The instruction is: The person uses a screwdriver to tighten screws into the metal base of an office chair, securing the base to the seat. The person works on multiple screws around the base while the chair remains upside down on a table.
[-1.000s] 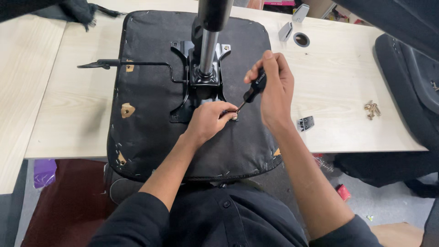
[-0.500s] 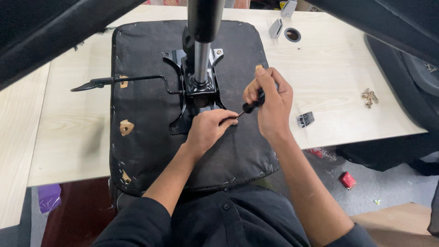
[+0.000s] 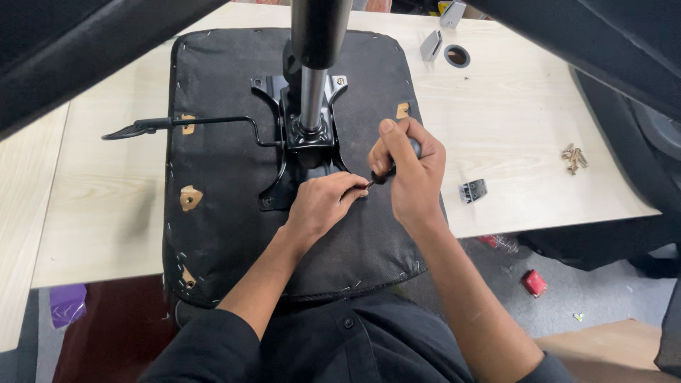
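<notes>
Screwdriver (image 3: 389, 170), mostly buried in the right hand (image 3: 410, 174) clenched round its handle, slants down toward the black metal bracket (image 3: 301, 152) on the upturned seat base (image 3: 227, 206) lying on the wooden table (image 3: 518, 135). Its tip disappears under the left hand (image 3: 323, 202), whose fingers pinch at that spot; what they grip cannot be made out. A dark blurred shape cuts off both top corners.

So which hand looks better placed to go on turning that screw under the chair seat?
Probably the right hand: it grips the screwdriver, whose tip is hidden by the left hand resting on the seat base.
</notes>
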